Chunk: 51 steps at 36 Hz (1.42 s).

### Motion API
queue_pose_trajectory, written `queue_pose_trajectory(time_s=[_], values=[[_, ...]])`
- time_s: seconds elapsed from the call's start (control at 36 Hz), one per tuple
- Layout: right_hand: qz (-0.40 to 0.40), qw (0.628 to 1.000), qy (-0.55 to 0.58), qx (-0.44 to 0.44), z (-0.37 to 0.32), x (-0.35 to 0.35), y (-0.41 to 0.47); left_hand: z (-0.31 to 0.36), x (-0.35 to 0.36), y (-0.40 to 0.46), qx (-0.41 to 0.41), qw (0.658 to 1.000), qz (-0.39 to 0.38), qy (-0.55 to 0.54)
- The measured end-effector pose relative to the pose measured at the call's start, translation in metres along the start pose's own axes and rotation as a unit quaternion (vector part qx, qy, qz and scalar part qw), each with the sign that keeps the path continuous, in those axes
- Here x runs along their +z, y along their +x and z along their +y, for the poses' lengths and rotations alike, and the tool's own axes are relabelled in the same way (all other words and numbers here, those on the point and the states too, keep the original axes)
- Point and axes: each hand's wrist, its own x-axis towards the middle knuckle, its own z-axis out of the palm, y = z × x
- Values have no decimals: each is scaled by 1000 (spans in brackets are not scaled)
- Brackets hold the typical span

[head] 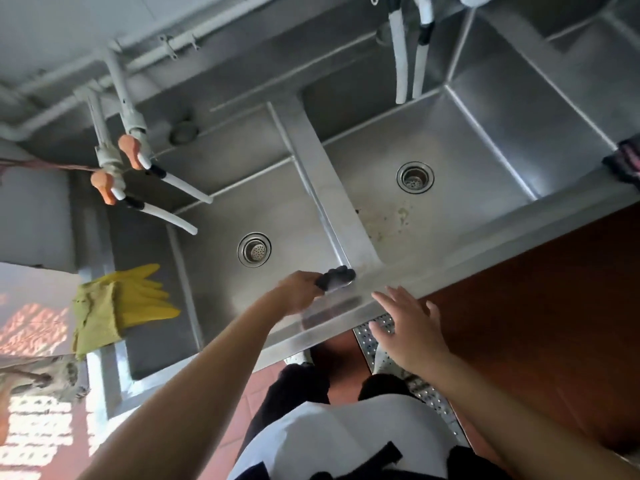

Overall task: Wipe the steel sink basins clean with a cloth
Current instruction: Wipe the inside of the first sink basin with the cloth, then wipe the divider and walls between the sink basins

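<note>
A steel sink unit shows two basins side by side, split by a flat divider (332, 195). The left basin (214, 271) has a round drain (254, 249). The right basin (467, 161) has its own drain (415, 177) and yellowish grime (391, 220) on its floor near the divider. My left hand (298, 294) is closed on a dark grey cloth (336, 278), pressed on the front rim where the divider meets it. My right hand (408, 327) hovers with fingers spread just off the front edge (346, 320), holding nothing.
Yellow rubber gloves and a yellow rag (117, 306) hang over the sink's left rim. Taps with orange handles (130, 150) and white hoses reach over the left basin; two more hoses (408, 53) hang over the right one. A dark cloth (627, 161) lies at the right rim. A third basin (595, 64) sits far right.
</note>
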Motion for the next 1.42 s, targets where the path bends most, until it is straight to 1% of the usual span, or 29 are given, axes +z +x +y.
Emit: queue_pose_trajectory(time_s=[0.06, 0.11, 0.17, 0.22, 0.25, 0.28, 0.33, 0.36, 0.39, 0.44, 0.47, 0.5, 0.56, 0.61, 0.64, 0.67, 0.72, 0.75, 0.78, 0.81, 0.83, 0.86, 0.89, 0.97, 1.03, 1.08, 1.22, 1.31, 1.42], values=[[26, 993, 113, 1, -6, -15, 0, 5, -9, -14, 13, 995, 14, -103], [49, 964, 260, 3, -14, -32, -1, 17, -17, -29, 43, 979, 25, -197], [50, 933, 355, 2, -24, -48, -2, 35, -19, -42, 75, 954, 51, -284], [24, 904, 428, -11, -36, -62, -1, 53, -17, -51, 83, 925, 85, -361], [3, 888, 460, -27, -43, -68, 0, 63, -13, -54, 84, 906, 77, -407], [-15, 871, 489, -50, -48, -72, 2, 73, -10, -57, 89, 886, 51, -453], [-8, 837, 541, -81, -54, -77, 7, 91, -6, -62, 100, 855, -15, -510], [15, 814, 576, -75, -55, -80, 8, 98, -5, -63, 103, 852, -39, -512], [36, 782, 620, -48, -55, -83, 9, 103, -6, -62, 106, 860, -54, -497], [36, 704, 709, 32, -50, -89, 11, 107, -10, -57, 115, 887, -70, -442], [25, 682, 729, 61, -46, -92, 11, 107, -13, -54, 123, 894, -83, -422], [17, 671, 736, 82, -40, -95, 12, 106, -17, -50, 134, 896, -106, -409], [3, 652, 750, 114, -30, -101, 18, 102, -23, -40, 159, 888, -175, -393], [-10, 637, 760, 127, -23, -105, 24, 96, -31, -27, 186, 870, -219, -401], [-8, 634, 762, 133, -21, -108, 27, 92, -35, -19, 200, 857, -221, -420], [-2, 638, 757, 142, -19, -112, 32, 88, -39, -10, 206, 846, -205, -447], [14, 661, 731, 168, -16, -121, 41, 80, -46, 7, 183, 837, -122, -501], [15, 675, 716, 178, -14, -126, 47, 76, -49, 17, 158, 844, -58, -509], [11, 686, 705, 179, -11, -132, 53, 71, -50, 27, 132, 859, 17, -494], [7, 692, 700, 177, -8, -138, 60, 67, -51, 37, 108, 881, 97, -451], [3, 692, 700, 176, -3, -144, 69, 63, -51, 47, 90, 904, 170, -381], [-1, 690, 702, 178, 3, -149, 78, 59, -49, 57, 79, 925, 221, -299], [-7, 687, 703, 181, 10, -153, 89, 56, -46, 68, 78, 941, 243, -222], [-19, 700, 685, 201, 35, -167, 127, 59, -33, 101, 82, 968, 228, -61], [-4, 724, 656, 214, 57, -175, 155, 70, -23, 120, 62, 968, 238, 40], [6, 757, 614, 224, 81, -183, 182, 83, -17, 136, 35, 963, 246, 106], [-13, 829, 509, 232, 139, -204, 240, 105, -9, 169, -46, 947, 284, 139], [-22, 865, 448, 226, 160, -202, 275, 105, -3, 175, -63, 935, 313, 154], [-25, 905, 364, 218, 166, -184, 320, 101, -9, 182, -68, 924, 344, 154]])
